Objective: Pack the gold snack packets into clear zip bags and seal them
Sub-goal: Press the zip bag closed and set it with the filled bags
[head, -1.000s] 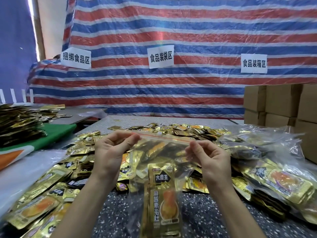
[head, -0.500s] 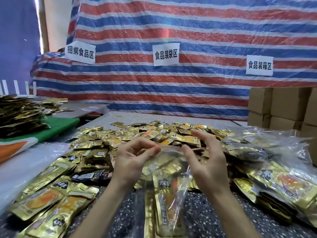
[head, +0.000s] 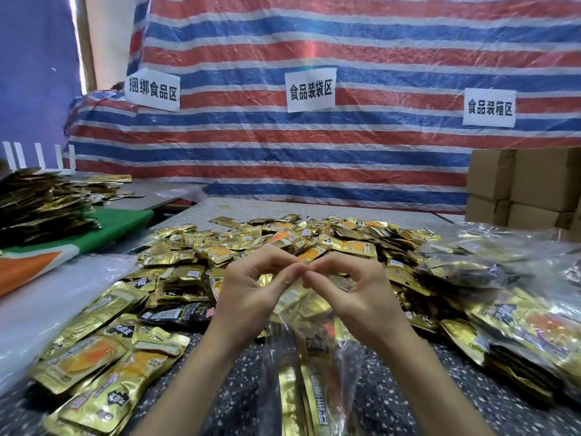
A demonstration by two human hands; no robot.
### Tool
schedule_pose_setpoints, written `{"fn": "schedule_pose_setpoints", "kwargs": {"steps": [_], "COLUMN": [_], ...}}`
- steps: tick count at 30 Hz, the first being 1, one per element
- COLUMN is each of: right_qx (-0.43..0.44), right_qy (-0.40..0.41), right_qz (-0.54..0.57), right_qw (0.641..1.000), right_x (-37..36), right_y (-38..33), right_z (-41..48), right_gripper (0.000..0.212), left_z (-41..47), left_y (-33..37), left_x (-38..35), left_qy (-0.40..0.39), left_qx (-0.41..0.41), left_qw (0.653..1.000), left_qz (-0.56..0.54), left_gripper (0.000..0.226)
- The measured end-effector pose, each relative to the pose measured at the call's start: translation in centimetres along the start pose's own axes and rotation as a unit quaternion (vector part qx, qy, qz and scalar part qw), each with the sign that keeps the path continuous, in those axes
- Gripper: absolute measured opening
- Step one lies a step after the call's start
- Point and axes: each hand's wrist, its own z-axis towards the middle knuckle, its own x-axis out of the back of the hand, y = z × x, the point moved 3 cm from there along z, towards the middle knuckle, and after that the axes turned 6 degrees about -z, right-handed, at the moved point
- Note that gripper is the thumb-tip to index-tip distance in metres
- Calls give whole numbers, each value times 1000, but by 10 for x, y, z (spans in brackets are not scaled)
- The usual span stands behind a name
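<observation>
Our left hand point(head: 251, 289) and right hand point(head: 356, 292) meet fingertip to fingertip, both pinching the top edge of a clear zip bag point(head: 344, 363). It holds gold packets point(head: 314, 372) and hangs toward 6 o'clock over the speckled surface point(head: 220, 394). At 12 o'clock lie loose packets point(head: 283, 237); at 3 o'clock, filled bags point(head: 509, 303).

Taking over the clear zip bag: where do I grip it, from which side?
Likely the top edge of the clear zip bag, from above, beside where the left hand and right hand pinch it; it hangs upright, weighted by gold packets.
</observation>
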Motion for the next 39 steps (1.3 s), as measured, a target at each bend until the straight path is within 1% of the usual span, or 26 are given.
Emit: {"fn": "schedule_pose_setpoints", "kwargs": {"steps": [4,7,10,14,19,22,26,31,33,35,39], "right_qx": [-7,-7,-20,-26,-38,-56,-74,-101,-113,-131,-136], "right_qy": [3,0,-9,-16,-8,-9,9,18,13,2,5], "right_qz": [-23,-58,-71,-53,-55,-23,7,10,41,68,3], "right_qw": [1000,998,997,998,998,998,997,995,993,989,991], "right_x": [-2,-4,-7,-8,-5,-5,-3,-2,2,5,11], "right_y": [2,2,4,5,10,11,14,19,22,26,32], "right_z": [-2,-3,-3,-5,-5,-6,-7,-8,-9,-11,-10], "right_gripper": [4,3,4,3,4,4,3,1,7,10,3], "left_z": [-3,-4,-6,-7,-8,-9,-11,-12,-12,-10,-10], "left_y": [1,-1,-4,-5,-4,-3,-5,-4,-4,-3,-4], "left_x": [-3,-6,-7,-7,-9,-10,-9,-11,-5,-1,-4], "left_qy": [-13,-33,-29,-12,-2,13,37,88,123,141,151], "left_qx": [-37,-21,-2,27,16,11,22,35,35,39,49], "left_qw": [997,995,995,997,997,997,998,995,992,989,987], "left_qz": [73,95,96,76,75,70,50,20,8,-5,-6], "left_gripper": [4,9,5,11,18,20,14,10,14,20,23]}}
